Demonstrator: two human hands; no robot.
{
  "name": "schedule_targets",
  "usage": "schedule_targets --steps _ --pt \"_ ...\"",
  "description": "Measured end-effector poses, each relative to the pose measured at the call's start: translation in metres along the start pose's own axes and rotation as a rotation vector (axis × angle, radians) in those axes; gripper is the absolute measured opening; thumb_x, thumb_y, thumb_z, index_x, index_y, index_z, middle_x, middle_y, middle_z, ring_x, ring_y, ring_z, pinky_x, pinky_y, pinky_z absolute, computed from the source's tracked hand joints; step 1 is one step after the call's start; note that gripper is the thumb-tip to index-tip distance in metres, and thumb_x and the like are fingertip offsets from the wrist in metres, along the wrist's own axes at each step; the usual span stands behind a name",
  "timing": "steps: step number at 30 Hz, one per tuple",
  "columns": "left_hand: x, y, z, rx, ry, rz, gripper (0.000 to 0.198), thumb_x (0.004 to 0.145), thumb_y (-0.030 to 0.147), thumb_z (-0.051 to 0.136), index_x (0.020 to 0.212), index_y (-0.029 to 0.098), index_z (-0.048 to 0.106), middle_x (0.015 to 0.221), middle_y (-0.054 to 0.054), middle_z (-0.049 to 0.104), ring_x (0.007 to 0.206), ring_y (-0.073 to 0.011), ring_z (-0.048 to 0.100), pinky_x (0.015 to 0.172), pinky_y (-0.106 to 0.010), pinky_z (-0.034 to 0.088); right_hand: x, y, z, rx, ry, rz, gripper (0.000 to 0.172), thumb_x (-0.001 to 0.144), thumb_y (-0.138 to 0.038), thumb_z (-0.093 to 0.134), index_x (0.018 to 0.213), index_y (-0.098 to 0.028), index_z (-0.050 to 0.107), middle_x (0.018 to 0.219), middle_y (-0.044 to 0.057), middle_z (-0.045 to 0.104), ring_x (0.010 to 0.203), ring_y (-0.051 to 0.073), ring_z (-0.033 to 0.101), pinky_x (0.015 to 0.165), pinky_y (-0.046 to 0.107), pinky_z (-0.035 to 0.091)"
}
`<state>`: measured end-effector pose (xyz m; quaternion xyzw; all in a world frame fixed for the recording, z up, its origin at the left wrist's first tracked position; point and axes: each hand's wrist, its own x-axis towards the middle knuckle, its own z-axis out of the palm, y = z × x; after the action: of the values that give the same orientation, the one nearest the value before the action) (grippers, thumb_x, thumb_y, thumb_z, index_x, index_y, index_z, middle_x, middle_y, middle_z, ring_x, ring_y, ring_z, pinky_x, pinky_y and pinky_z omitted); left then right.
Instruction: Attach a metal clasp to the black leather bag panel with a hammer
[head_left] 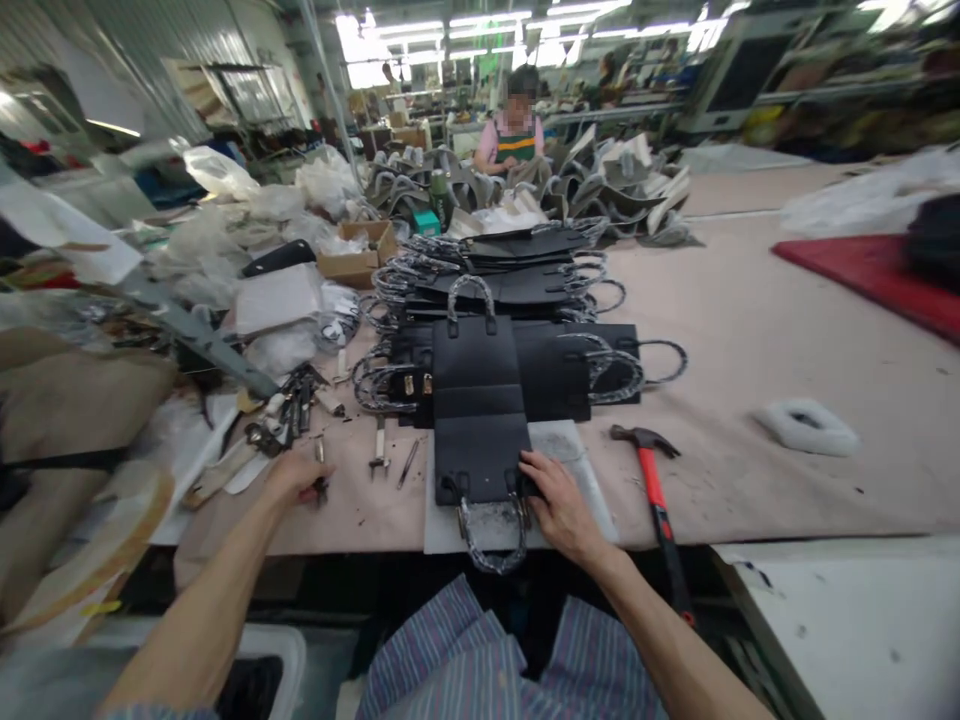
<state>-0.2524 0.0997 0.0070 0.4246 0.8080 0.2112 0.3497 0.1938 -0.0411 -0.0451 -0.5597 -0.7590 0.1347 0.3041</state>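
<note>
A black bag panel (480, 400) lies unfolded in front of me, with plastic-wrapped handles at its far and near ends. Its near end rests on a white board (592, 490). My right hand (561, 505) lies at the panel's near right edge, fingers stretched out over it and touching it. Off to the left, my left hand (294, 478) is closed low over the table around a small dark item, too blurred to name. Beside that hand is a pile of metal hand tools (289, 410). Between the hands lie tweezers (408, 464) and a light-handled tool (379, 445).
A hammer (652, 485) with a red and black handle lies right of the board, overhanging the front edge. Behind the panel are stacked black bag pieces (510, 285). A white roll-like ring (806, 427) sits farther right. A person (512, 135) works across the table behind grey pieces (630, 180).
</note>
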Motion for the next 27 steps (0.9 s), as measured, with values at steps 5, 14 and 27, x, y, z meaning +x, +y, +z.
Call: schedule_targets --steps 5,14,27 --pt "-0.028 0.019 0.008 -0.471 -0.242 0.079 0.022 0.065 0.021 0.078 0.074 0.013 0.060 0.074 -0.008 0.070 0.061 -0.0184 0.067 0.049 -0.023 0.055 0.003 -0.005 -0.005 0.013 -0.004 0.023 0.055 0.079 -0.007 0.044 0.133 -0.019 0.052 0.148 0.011 0.046 0.141 0.026 0.036 0.119 0.058 0.025" --pt "-0.119 0.064 0.143 -0.876 -0.362 0.536 0.041 0.071 0.039 0.085 0.093 0.014 0.062 0.089 -0.007 0.073 0.079 -0.0234 0.073 0.075 -0.036 0.061 0.001 -0.004 -0.005 0.014 -0.009 0.032 0.056 0.080 -0.007 0.045 0.134 -0.020 0.051 0.149 0.010 0.044 0.142 0.025 0.034 0.120 0.056 0.024" --pt "-0.127 0.050 0.177 -0.664 -0.380 0.714 0.023 0.085 0.032 0.072 0.096 0.017 0.058 0.096 -0.007 0.073 0.093 -0.0253 0.072 0.090 -0.039 0.057 0.003 -0.003 -0.008 0.035 -0.001 0.041 0.055 0.080 -0.009 0.046 0.134 -0.020 0.050 0.148 0.010 0.046 0.141 0.025 0.035 0.119 0.056 0.024"
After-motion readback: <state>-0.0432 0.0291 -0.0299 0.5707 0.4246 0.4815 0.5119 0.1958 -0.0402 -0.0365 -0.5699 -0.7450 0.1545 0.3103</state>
